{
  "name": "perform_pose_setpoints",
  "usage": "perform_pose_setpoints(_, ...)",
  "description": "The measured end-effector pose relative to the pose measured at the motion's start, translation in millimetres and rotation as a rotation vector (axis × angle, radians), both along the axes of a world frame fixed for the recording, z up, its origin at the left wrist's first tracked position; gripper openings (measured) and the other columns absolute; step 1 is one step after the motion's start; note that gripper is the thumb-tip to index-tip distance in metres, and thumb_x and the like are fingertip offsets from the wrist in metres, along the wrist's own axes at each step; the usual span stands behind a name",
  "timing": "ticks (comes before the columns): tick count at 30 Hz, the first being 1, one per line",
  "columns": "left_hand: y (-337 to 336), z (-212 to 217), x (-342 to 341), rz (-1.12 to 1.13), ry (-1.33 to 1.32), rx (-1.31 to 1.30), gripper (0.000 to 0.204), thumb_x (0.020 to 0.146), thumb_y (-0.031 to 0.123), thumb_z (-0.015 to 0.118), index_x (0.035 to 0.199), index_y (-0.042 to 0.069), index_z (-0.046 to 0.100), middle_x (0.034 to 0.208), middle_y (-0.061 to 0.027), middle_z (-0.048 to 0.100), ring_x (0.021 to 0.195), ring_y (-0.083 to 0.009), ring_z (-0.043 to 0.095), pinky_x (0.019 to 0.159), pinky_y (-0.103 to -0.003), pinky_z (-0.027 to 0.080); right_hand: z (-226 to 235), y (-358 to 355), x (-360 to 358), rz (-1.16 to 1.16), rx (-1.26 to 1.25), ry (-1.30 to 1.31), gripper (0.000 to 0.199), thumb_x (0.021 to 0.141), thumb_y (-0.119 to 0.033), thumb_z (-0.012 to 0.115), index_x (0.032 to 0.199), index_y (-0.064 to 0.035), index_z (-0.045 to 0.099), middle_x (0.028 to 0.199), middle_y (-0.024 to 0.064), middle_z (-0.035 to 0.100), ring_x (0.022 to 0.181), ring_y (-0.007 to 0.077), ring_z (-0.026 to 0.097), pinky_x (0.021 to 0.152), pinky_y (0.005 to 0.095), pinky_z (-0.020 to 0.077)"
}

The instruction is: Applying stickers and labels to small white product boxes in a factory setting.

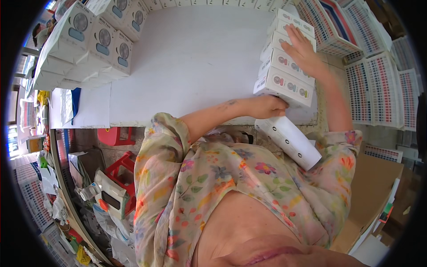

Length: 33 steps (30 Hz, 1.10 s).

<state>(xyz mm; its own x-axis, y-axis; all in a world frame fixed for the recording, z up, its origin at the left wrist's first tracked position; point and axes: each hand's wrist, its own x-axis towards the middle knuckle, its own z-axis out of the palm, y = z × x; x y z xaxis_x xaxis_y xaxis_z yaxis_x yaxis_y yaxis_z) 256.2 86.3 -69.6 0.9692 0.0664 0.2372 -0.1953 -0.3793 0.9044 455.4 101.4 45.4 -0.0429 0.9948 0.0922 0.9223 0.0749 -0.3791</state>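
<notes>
I see the left hand (269, 107) closed around the near bottom corner of a row of white boxes (284, 66) lined up on the white surface (187, 62), fingers curled under the nearest box at about 3 o'clock in the view. The right hand (302, 49) lies flat and spread on top of the same row toward 1 o'clock, pressing down on it. Just below the surface edge, one more white box (289, 140) rests tilted against the floral blouse (222, 187) (I cannot tell what holds it there). A second stack of white boxes (89, 40) sits at 10 o'clock, and sheets of coloured-dot cartons (378, 84) fill the 2 o'clock side.
</notes>
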Motion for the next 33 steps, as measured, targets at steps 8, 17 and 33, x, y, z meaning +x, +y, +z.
perform_pose_setpoints(8, 2, -11, 34, -0.027, 0.016, 0.009, 0.028, 0.096, 0.026, 0.056, 0.109, 0.002, 0.064, 0.105, -0.0187, 0.066, 0.100, -0.0343, 0.062, 0.089, -0.041, 0.047, -39, 78, 76, -0.358, 0.106, -0.336, 0.083, 0.095, -0.066, 0.032, 0.154, -0.0075, 0.025, 0.161, 0.0148, 0.022, 0.150, 0.0340, 0.015, 0.118, 0.0562, 0.0103)
perform_pose_setpoints(17, 18, -19, 80, -0.087, -0.092, 0.083, 0.031, 0.096, 0.027, 0.054, 0.110, 0.001, 0.065, 0.108, -0.0191, 0.066, 0.103, -0.0330, 0.062, 0.090, -0.039, 0.047, -47, 98, 110, -0.284, -0.021, -0.386, 0.072, 0.097, -0.059, 0.035, 0.154, -0.0147, 0.030, 0.161, 0.0078, 0.025, 0.149, 0.0287, 0.019, 0.116, 0.0595, 0.0140)
perform_pose_setpoints(33, 64, -24, -173, 0.519, -0.094, -1.319, 0.025, 0.094, 0.023, 0.062, 0.106, 0.002, 0.066, 0.113, -0.0139, 0.065, 0.107, -0.0233, 0.062, 0.092, -0.037, 0.051, -56, 258, 248, 0.053, 1.004, -1.421, 0.070, 0.099, -0.053, 0.045, 0.141, 0.0024, 0.047, 0.143, 0.0201, 0.049, 0.131, 0.0301, 0.046, 0.109, 0.0362, 0.0332)
